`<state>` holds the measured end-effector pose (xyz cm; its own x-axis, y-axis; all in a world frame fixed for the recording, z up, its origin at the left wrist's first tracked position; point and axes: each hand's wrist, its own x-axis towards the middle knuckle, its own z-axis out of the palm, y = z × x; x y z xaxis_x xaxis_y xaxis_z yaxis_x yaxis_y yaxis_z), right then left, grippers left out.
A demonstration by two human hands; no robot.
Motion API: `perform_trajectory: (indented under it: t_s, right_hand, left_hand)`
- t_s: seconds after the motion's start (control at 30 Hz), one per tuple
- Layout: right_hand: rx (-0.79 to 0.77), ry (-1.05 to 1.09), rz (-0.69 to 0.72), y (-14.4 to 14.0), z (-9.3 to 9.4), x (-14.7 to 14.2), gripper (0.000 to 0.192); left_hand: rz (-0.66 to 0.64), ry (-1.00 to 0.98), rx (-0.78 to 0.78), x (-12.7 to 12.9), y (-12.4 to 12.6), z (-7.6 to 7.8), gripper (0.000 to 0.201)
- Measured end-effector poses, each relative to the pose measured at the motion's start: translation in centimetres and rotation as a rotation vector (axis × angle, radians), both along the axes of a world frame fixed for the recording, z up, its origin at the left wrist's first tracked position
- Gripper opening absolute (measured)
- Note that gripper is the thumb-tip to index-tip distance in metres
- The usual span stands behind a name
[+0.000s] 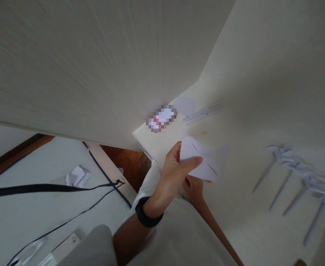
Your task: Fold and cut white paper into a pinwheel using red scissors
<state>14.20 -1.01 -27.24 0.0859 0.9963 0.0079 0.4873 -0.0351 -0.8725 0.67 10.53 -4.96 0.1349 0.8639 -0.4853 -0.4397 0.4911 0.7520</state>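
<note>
My left hand [179,162], with a black band on its wrist, pinches a sheet of white paper [197,157], thumb on top. Two dark slits or lines run across the paper. Just below it my right hand [195,190] is curled, its fingers partly hidden by the sheet. A small bit of red shows at the paper's lower edge near that hand; I cannot make out what it belongs to. Past the paper, several thin white sticks [204,112] lie side by side, near another white paper piece [187,105].
Several white paper pinwheels [308,177] on sticks lie in a row at the right. A blurred-out phone-like object [161,118] rests against the upright panel [96,66]. Small tan loops [205,132] lie on the table. At left, a bed [54,214] bears crumpled paper [78,176] and black straps.
</note>
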Motion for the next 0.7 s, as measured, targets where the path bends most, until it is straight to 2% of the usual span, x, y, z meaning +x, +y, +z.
perform_trajectory:
  t_s: [0.07, 0.2, 0.37, 0.43, 0.57, 0.63, 0.7]
  right_hand:
    - [-0.047, -0.134, 0.072, -0.3, -0.3, 0.1, 0.029]
    - [-0.083, -0.226, 0.151, -0.5, -0.1, 0.3, 0.029]
    - [-0.06, -0.262, 0.205, -0.2, 0.8, 0.4, 0.029]
    - [-0.028, -0.257, 0.21, 0.1, 1.3, 0.4, 0.028]
    - [0.046, -0.232, 0.19, 1.0, 2.6, 0.3, 0.019]
    - [0.071, -0.217, 0.158, 1.5, 3.3, 0.2, 0.031]
    - [0.081, -0.199, 0.11, 1.9, 3.7, 0.1, 0.031]
  left_hand:
    - [-0.014, -0.001, -0.019, -0.2, 0.6, -0.7, 0.026]
    - [-0.054, 0.025, -0.049, -0.6, 1.7, -2.6, 0.025]
    - [-0.25, 0.055, -0.016, -0.6, 3.9, -6.5, 0.023]
    - [-0.354, 0.059, -0.002, -0.5, 5.1, -8.3, 0.025]
    - [-0.45, 0.086, -0.001, -0.4, 7.3, -11.5, 0.028]
    - [-0.467, 0.107, 0.002, -0.3, 8.0, -13.1, 0.028]
    - [-0.483, 0.136, 0.012, -0.3, 8.5, -14.5, 0.027]
